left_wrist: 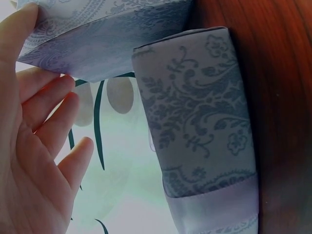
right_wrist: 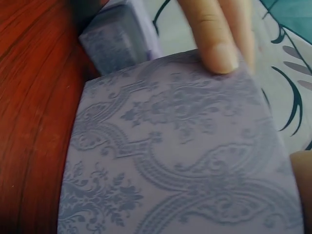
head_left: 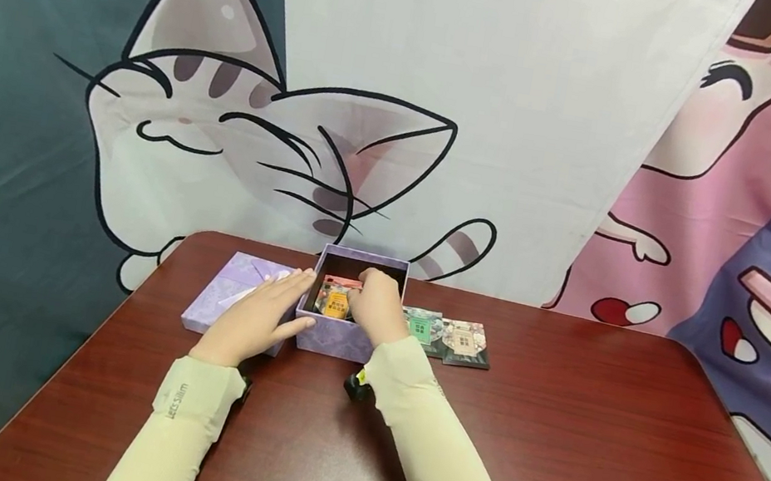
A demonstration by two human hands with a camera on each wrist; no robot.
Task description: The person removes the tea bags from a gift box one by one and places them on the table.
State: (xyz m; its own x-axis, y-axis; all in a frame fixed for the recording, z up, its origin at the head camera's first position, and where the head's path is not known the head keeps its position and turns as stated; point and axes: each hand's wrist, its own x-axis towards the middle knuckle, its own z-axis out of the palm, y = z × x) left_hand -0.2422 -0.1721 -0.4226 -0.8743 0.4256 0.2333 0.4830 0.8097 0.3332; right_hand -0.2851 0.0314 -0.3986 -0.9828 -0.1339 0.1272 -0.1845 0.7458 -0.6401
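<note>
A lavender patterned box (head_left: 339, 339) stands uncovered on the table. Inside it is a red-orange printed packet (head_left: 335, 300). My right hand (head_left: 378, 307) reaches into the box beside this packet, fingers bent; whether they grip it is hidden. My left hand (head_left: 256, 317) lies against the box's left side, fingers mostly straight and thumb near the front corner. The left wrist view shows the left hand (left_wrist: 44, 126) touching the box wall (left_wrist: 107, 44). In the right wrist view, left-hand fingers (right_wrist: 214, 48) rest at the edge of the box (right_wrist: 175, 146).
The lavender lid (head_left: 226, 291) lies left of the box, partly under my left hand; a ribbon band (left_wrist: 214, 209) crosses it. Right of the box lie a green packet (head_left: 423, 326) and a beige packet (head_left: 464, 341). A cat-print cloth (head_left: 222, 122) hangs behind the brown table (head_left: 587, 449).
</note>
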